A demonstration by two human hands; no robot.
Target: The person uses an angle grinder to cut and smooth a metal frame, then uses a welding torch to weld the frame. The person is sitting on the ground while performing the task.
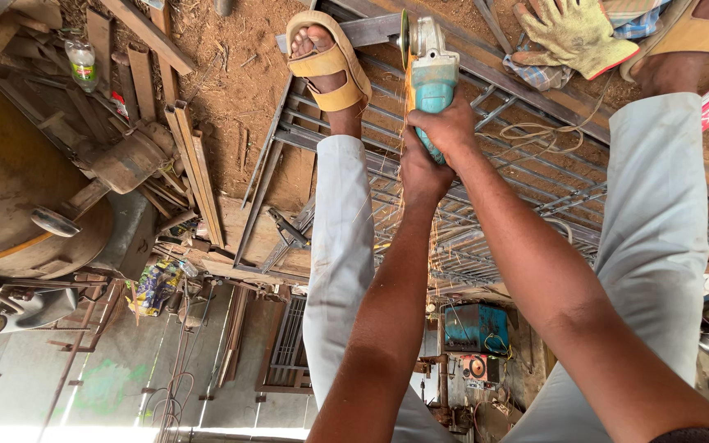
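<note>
Angle grinder (430, 78), teal body, sits top centre of the frame with its long axis running up-frame and the disc (404, 37) edge-on against a flat steel bar (371, 31) of the metal grille frame (527, 176). Sparks fall down-frame along the arms. Both hands are wrapped tight on the body: right hand (451, 127) higher, nearer the disc; left hand (422, 174) just below, at the tail. Sandalled foot (327, 61) stands on the bar just left of the disc. Work glove (572, 33) lies upper right, well apart. Plastic bottle (82, 64) sits upper left.
</note>
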